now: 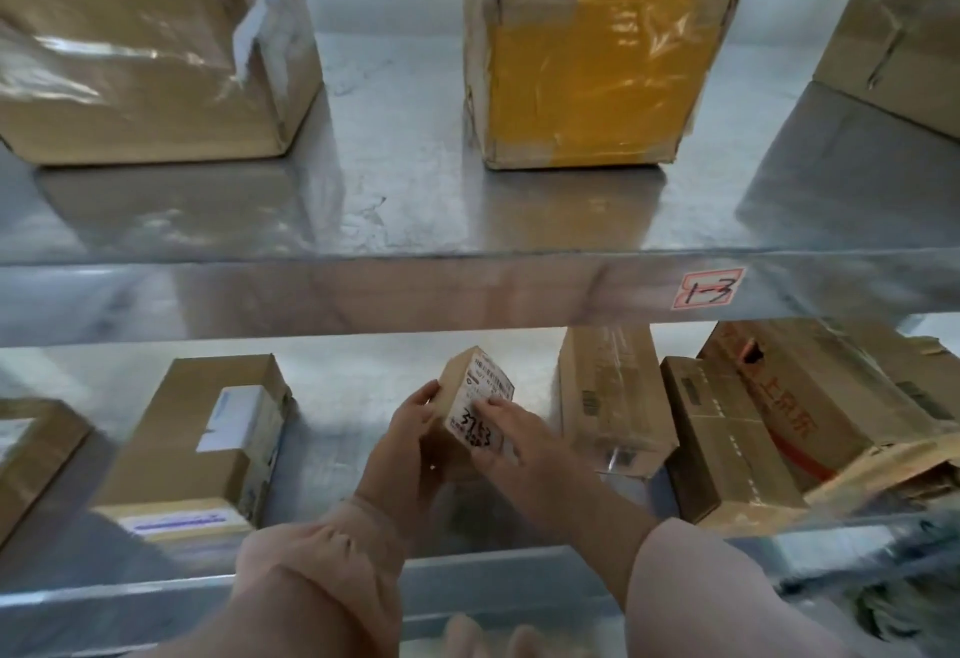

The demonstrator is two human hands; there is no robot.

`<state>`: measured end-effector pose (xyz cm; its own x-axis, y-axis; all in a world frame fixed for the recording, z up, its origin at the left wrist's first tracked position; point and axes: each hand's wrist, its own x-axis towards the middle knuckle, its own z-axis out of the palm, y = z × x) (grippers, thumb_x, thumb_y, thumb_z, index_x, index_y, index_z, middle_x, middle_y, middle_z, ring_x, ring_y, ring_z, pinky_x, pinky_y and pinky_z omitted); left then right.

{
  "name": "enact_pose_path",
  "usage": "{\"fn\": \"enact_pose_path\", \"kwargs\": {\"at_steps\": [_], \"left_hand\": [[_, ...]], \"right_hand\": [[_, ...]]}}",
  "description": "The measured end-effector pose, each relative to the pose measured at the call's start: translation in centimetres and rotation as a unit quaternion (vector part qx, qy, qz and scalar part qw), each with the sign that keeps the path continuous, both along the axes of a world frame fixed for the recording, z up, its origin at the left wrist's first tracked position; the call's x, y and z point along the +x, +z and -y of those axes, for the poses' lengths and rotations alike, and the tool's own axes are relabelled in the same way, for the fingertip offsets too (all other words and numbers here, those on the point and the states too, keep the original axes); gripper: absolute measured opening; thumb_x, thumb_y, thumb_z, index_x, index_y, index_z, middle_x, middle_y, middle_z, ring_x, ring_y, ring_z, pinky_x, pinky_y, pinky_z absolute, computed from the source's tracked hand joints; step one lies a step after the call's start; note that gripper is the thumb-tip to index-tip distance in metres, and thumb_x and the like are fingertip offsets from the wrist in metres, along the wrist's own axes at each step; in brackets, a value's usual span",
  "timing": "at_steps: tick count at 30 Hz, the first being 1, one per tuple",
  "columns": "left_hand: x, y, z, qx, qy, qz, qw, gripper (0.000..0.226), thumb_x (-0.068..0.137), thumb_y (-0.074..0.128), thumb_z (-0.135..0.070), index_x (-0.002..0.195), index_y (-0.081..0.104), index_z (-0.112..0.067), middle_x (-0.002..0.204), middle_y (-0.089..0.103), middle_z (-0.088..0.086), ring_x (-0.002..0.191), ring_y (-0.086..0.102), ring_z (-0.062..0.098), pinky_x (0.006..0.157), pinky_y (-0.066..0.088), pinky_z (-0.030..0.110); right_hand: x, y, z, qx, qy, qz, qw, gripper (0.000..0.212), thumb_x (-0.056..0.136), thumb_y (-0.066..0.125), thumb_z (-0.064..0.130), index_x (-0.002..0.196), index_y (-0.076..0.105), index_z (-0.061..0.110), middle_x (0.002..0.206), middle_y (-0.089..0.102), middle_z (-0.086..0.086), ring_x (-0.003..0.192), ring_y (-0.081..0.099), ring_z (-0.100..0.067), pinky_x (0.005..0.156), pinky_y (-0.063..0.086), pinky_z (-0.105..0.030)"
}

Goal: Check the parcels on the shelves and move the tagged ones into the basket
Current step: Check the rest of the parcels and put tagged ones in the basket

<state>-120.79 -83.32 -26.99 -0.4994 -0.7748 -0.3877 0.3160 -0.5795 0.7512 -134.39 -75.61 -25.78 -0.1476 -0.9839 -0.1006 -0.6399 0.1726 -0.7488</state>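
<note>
Both hands, left [410, 428] and right [511, 436], had fingers clamped on a small labelled box [475, 397] over the lower shelf [337, 397]. Looked light and stiff, so gripping its sides seemed plenty.

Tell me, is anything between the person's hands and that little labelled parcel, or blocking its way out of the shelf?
Nothing visible does. The left hand and right hand both grip the small parcel. Neighbouring boxes stand apart from it, and the shelf front is open. The basket is not in view.
</note>
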Motion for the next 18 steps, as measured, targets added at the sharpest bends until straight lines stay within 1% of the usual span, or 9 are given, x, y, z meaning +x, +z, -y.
{"fn": "enact_pose_path", "kwargs": {"at_steps": [2,4,7,9,10,13,15,17,18], "left_hand": [[0.7,-0.3,0.2,-0.061,-0.028,0.09,0.994,0.052,0.086,0.063,-0.039,0.131,0.052,-0.014,0.114,0.068,0.02,0.094,0.071,0.028,0.068,0.059,0.034],[1.3,-0.9,0.4,-0.081,-0.043,0.164,0.982,0.064,0.076,0.073,-0.036,0.132,0.049,-0.017,0.113,0.069,0.015,0.095,0.072,0.027,0.076,0.061,0.038],[1.8,-2.0,0.8,-0.064,-0.005,0.202,0.977,0.048,0.089,0.067,-0.016,0.133,0.048,-0.016,0.11,0.069,0.017,0.095,0.072,0.032,0.084,0.059,0.047],[2.2,-2.9,1.3,-0.065,0.009,0.236,0.97,0.047,0.093,0.061,-0.008,0.136,0.045,-0.014,0.113,0.067,0.017,0.098,0.069,0.034,0.087,0.057,0.05],[2.4,-3.3,1.6,-0.077,0.008,0.262,0.962,0.046,0.093,0.059,-0.007,0.137,0.045,-0.013,0.113,0.067,0.016,0.097,0.069,0.032,0.086,0.058,0.049],[2.8,-3.8,2.2,-0.137,-0.01,0.349,0.927,0.04,0.094,0.058,-0.009,0.133,0.052,-0.013,0.108,0.069,0.009,0.089,0.07,0.022,0.073,0.06,0.035],[2.6,-3.5,2.5,-0.181,-0.018,0.379,0.907,0.032,0.094,0.057,-0.009,0.125,0.056,-0.016,0.108,0.069,0.009,0.084,0.07,0.018,0.067,0.06,0.03],[2.0,-3.1,2.6,-0.241,-0.015,0.418,0.876,0.03,0.092,0.059,-0.008,0.12,0.056,-0.019,0.116,0.066,0.013,0.09,0.067,0.021,0.076,0.06,0.037],[1.5,-2.9,2.7,-0.273,-0.013,0.456,0.847,0.036,0.09,0.06,-0.009,0.125,0.055,-0.018,0.126,0.06,0.015,0.102,0.063,0.025,0.087,0.057,0.043]], "right_hand": [[0.2,-0.3,0.1,0.003,0.009,0.011,1.0,0.053,0.096,0.052,0.041,0.146,0.034,0.034,0.154,0.03,0.01,0.141,0.028,-0.015,0.113,0.035,-0.035],[0.5,-0.6,0.1,0.009,0.031,-0.01,0.999,0.054,0.096,0.052,0.043,0.146,0.033,0.035,0.154,0.029,0.011,0.141,0.028,-0.015,0.112,0.037,-0.037],[0.1,-0.8,-0.2,-0.016,0.027,-0.036,0.999,0.057,0.094,0.053,0.045,0.146,0.031,0.035,0.154,0.028,0.011,0.14,0.028,-0.013,0.112,0.036,-0.031],[-0.9,-0.6,-0.6,-0.049,-0.014,-0.042,0.998,0.055,0.094,0.052,0.045,0.145,0.03,0.039,0.155,0.026,0.013,0.142,0.023,-0.01,0.114,0.027,-0.029],[-1.7,-0.4,-0.7,-0.066,-0.048,-0.052,0.995,0.054,0.094,0.05,0.045,0.143,0.03,0.042,0.154,0.026,0.015,0.142,0.022,-0.008,0.115,0.023,-0.03],[-5.1,0.1,-0.7,-0.069,-0.183,-0.119,0.974,0.049,0.092,0.047,0.052,0.136,0.028,0.043,0.149,0.034,0.008,0.138,0.031,-0.017,0.113,0.031,-0.045],[-7.5,0.0,-0.7,-0.024,-0.233,-0.184,0.954,0.06,0.091,0.046,0.055,0.143,0.025,0.034,0.155,0.026,0.0,0.143,0.023,-0.024,0.117,0.023,-0.046],[-9.4,-0.6,-0.9,0.032,-0.254,-0.203,0.945,0.073,0.089,0.047,0.058,0.149,0.016,0.031,0.161,0.012,-0.003,0.148,0.007,-0.026,0.118,0.012,-0.045],[-10.0,-1.0,-1.1,0.053,-0.261,-0.194,0.944,0.077,0.087,0.048,0.059,0.15,0.011,0.033,0.162,0.008,-0.004,0.148,0.004,-0.027,0.117,0.011,-0.046]]}}
